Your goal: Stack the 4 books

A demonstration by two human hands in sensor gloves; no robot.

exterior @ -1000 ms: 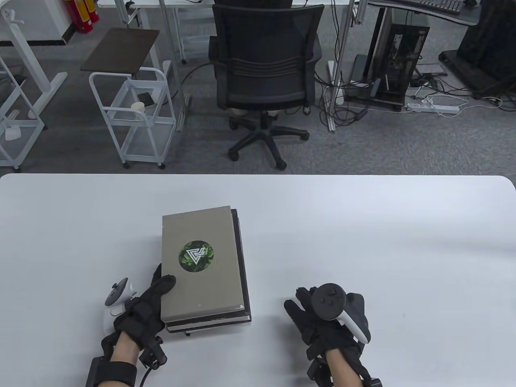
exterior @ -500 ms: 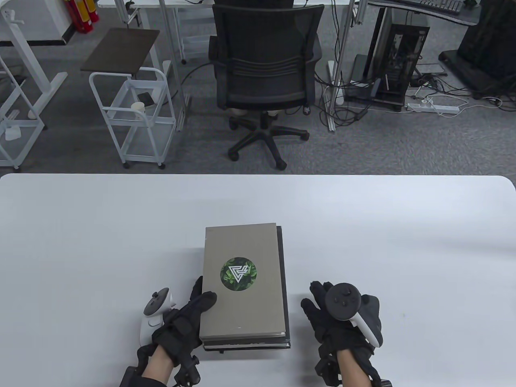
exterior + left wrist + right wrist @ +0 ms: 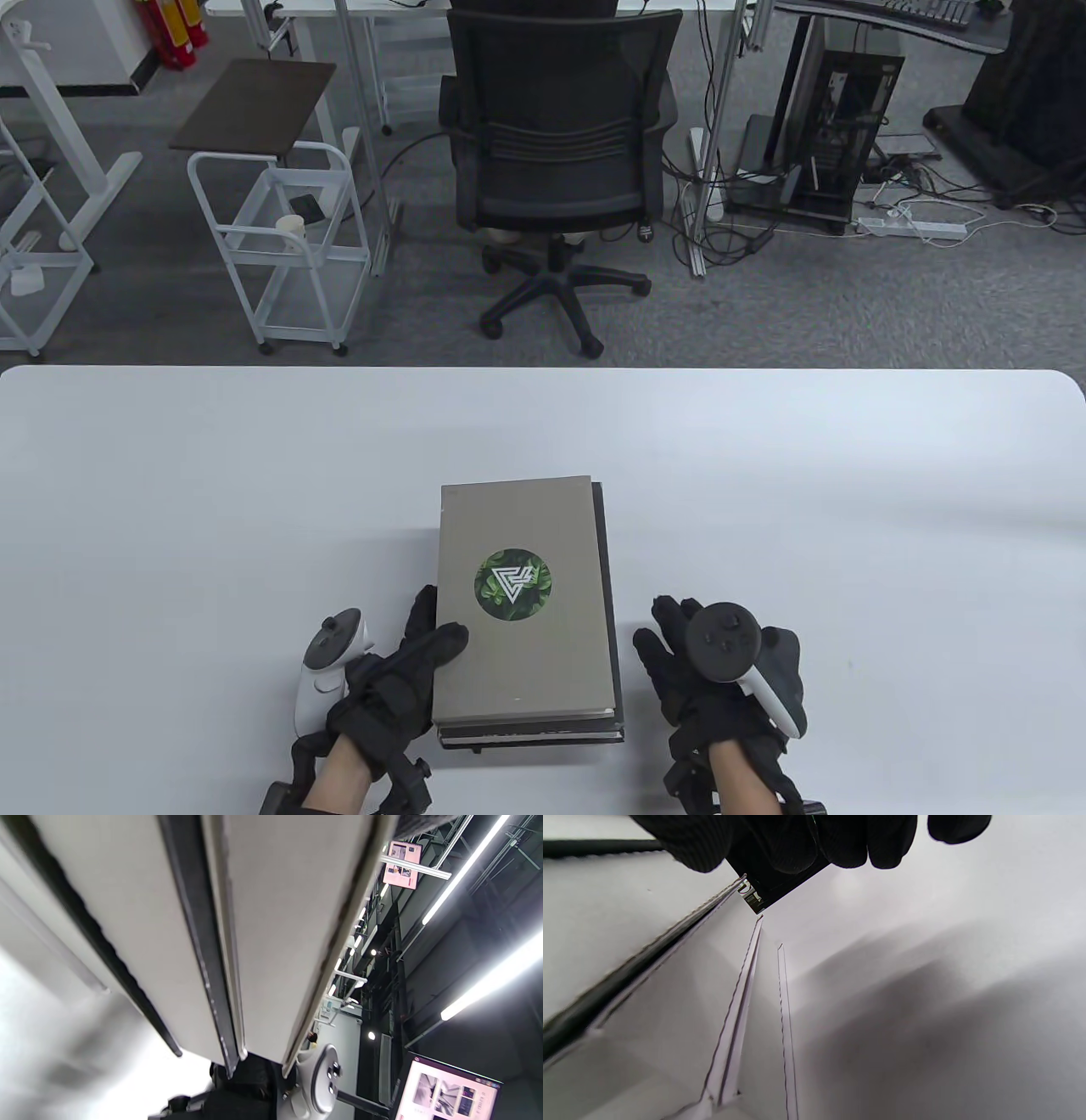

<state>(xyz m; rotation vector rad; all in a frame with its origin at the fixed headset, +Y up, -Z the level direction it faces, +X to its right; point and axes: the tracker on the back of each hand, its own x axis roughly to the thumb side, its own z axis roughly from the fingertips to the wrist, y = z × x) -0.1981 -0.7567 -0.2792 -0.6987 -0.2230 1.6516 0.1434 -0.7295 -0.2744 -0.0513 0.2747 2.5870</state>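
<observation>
a stack of rectangular hardcover books (image 3: 528, 611) is seen lying flat near the near edge of the smooth white counter (image 3: 848, 509), roughly at its middle. the top book's matte grey-brown cover (image 3: 517, 526) carries a round green leaf-patterned sticker with a white triangular logo (image 3: 512, 584); dark covers and pale page edges of the books below are shown along the right and near sides. the left hand (image 3: 399, 679), in a black knitted glove, grips the stack's near left corner, thumb laid on the top cover. the right hand (image 3: 713, 671) is held just right of the stack; whether it touches the books cannot be told, its fingers loosely curled. beyond the counter, grey carpet, a black mesh office chair (image 3: 556, 161) and a white wire trolley (image 3: 280, 238) are visible.
</observation>
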